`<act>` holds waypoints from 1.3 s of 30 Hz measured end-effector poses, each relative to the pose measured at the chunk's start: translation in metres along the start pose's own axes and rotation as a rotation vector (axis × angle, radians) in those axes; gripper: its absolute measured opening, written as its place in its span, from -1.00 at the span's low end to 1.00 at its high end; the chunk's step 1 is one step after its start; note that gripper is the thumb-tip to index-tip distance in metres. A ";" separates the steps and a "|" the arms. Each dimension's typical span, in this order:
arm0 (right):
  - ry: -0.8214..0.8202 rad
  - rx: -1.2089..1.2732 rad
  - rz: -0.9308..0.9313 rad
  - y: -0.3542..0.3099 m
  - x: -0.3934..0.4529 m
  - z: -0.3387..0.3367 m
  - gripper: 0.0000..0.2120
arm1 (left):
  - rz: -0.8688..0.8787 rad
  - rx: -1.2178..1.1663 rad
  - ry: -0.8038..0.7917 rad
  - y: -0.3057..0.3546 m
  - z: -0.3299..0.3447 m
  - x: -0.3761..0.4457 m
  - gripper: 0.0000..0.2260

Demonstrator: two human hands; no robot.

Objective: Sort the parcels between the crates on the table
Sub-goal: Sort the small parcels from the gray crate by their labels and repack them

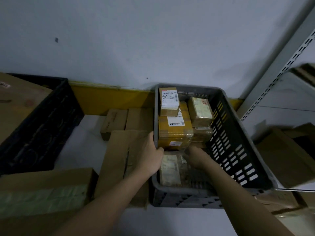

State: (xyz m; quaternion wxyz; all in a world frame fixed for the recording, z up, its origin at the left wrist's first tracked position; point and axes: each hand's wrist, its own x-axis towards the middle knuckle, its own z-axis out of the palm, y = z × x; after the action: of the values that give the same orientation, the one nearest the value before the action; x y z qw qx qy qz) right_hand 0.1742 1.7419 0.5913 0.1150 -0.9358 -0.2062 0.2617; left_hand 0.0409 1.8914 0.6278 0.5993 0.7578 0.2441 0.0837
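A: Materials, quick. Grey plastic crate (238, 145), slotted walls, rounded rim, rectangular. Inside: taped cardboard parcels, boxy, glossy under the tape.

B: Which ones?

A: Small box with a white shipping label (169, 101) stacked at the far left. Yellow-taped parcel (173, 132) under and in front of it, white sticker on top. Brown taped parcel (200, 110) to its right, sitting on another one. Near end: flat parcel with a pale, blurred label (171, 169).

B: Hands?

A: Left hand (150, 155) hooked over the crate's left rim, fingers curled on the edge, thumb inside near the yellow parcel. Right hand (196, 158) down inside the crate beside the flat parcel; fingertips are dark and hidden, cannot tell if they're gripping anything.

B: Other crate?

A: Black plastic crate (42, 123) far left, ribbed sides, a big brown carton (18, 103) in it.

B: Surface, room?

A: White tabletop (80, 150), smooth. Loose flat cardboard pieces (122, 150) between the crates, a carton with greenish tape (44, 193) at near left. Yellow strip (110, 97) along the wall base, plain grey-white wall (153, 40). Perforated metal shelving upright (283, 65) at right, more cardboard boxes (286, 157) on the shelf. Dim light.
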 end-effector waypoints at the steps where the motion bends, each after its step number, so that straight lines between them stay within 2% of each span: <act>1: 0.132 0.033 -0.060 -0.005 -0.007 -0.006 -0.74 | 0.006 0.033 -0.012 0.001 -0.001 -0.002 -0.54; 4: 0.365 0.071 -0.213 -0.025 -0.033 -0.027 -0.65 | -0.022 0.255 -0.027 0.005 -0.010 0.000 -0.46; 7: 0.428 0.004 -0.290 -0.045 -0.057 -0.047 -0.56 | 0.020 0.422 -0.005 0.016 -0.029 0.003 -0.47; 13: 0.452 -0.006 -0.415 -0.093 -0.080 -0.058 -0.55 | 0.054 0.591 0.112 0.014 -0.102 0.023 -0.50; 19: 0.403 0.003 -0.519 -0.159 -0.069 -0.039 -0.55 | -0.031 0.565 0.190 -0.023 -0.183 0.038 -0.52; 21: 0.391 -0.028 -0.536 -0.183 -0.055 -0.027 -0.55 | -0.055 0.611 0.190 -0.038 -0.203 0.043 -0.61; 25: 0.281 -0.082 -0.487 -0.228 -0.019 0.003 -0.54 | -0.136 0.557 0.175 -0.062 -0.219 0.053 -0.59; 29: 0.142 -0.136 -0.336 -0.259 0.029 0.023 -0.50 | -0.180 0.525 0.133 -0.082 -0.227 0.074 -0.58; 35: -0.080 -0.136 -0.088 -0.260 0.104 0.023 -0.35 | -0.237 0.474 0.090 -0.106 -0.238 0.128 -0.49; 39: -0.148 -0.127 -0.037 -0.244 0.135 0.044 -0.31 | -0.331 0.388 0.043 -0.132 -0.236 0.174 -0.35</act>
State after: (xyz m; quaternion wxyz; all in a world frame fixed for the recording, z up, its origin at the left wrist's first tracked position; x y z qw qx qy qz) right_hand 0.1761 2.0232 0.5740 0.0448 -0.9153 -0.2474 0.3147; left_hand 0.0568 2.1991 0.5368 0.4428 0.8064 0.3891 -0.0480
